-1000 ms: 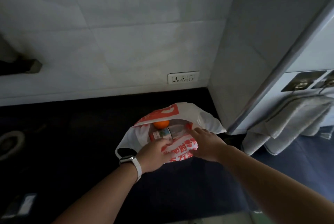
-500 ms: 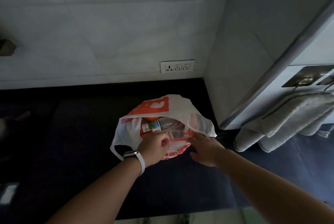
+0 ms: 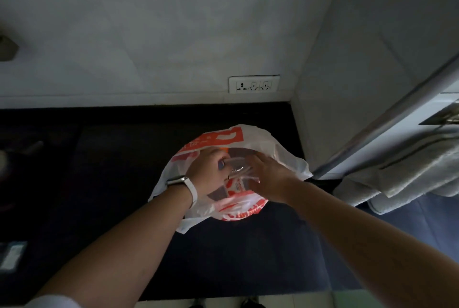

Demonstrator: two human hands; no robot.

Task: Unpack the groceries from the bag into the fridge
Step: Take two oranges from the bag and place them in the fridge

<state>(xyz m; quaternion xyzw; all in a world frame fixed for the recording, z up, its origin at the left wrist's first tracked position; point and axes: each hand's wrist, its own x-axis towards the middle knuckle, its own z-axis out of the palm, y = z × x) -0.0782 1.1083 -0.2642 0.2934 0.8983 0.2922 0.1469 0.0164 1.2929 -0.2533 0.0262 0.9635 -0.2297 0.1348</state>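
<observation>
A white plastic bag (image 3: 280, 156) with orange print sits open on the dark counter (image 3: 104, 183). Both my hands are inside its mouth. My left hand (image 3: 207, 175), with a white-strapped watch on the wrist, curls its fingers around a clear plastic container (image 3: 237, 170) with a red-and-white label. My right hand (image 3: 270, 178) presses against the container's other side, so it is held between the two hands. A sliver of an orange (image 3: 225, 150) shows above my left fingers. Other contents are hidden. The grey fridge side (image 3: 367, 79) rises just right of the bag.
A white triple wall socket (image 3: 253, 84) is on the tiled wall behind the bag. Grey towels (image 3: 409, 173) hang from a handle at the right. A dim round object (image 3: 10, 158) lies at the far left, and a small pale item (image 3: 11, 255) rests on the counter's near left.
Both hands moved from the bag's near rim into its mouth and closed on the clear container. The view tilted down and closer, and the orange is now mostly covered.
</observation>
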